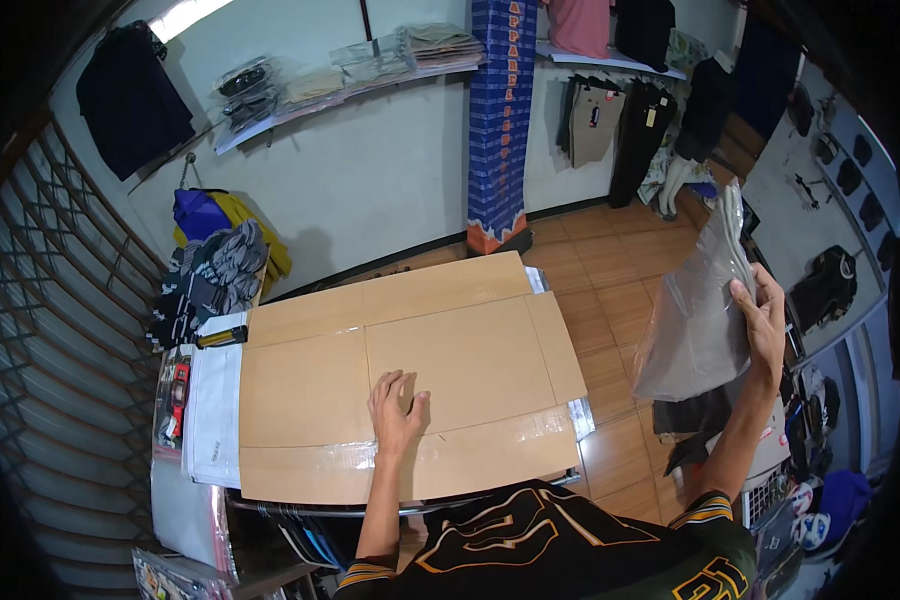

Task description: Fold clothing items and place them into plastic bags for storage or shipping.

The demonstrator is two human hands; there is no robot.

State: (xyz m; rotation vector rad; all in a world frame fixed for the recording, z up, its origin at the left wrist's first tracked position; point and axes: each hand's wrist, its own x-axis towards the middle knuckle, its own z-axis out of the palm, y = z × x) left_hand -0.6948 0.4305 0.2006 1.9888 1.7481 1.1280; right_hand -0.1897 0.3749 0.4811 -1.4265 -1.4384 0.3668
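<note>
Out to the right of the table, my right hand point(762, 315) grips a folded light grey garment in a clear plastic bag point(701, 322) by its edge. The bag hangs down over the floor side, thumb on the near face. My left hand point(396, 412) rests at the middle of a large flattened cardboard sheet point(450, 345), fingers apart and nothing in them. The cardboard covers most of the table; creases and strips of clear tape run across it. What garment is inside the bag cannot be told.
At the cardboard's left lie white plastic packets point(214, 420), a black-and-yellow tool point(222, 337) and a red item point(179, 397). Grey socks point(225, 270) are heaped behind. A blue pillar point(499, 127) stands beyond the table. More clothing point(750, 442) sits at right, above tiled floor point(607, 337).
</note>
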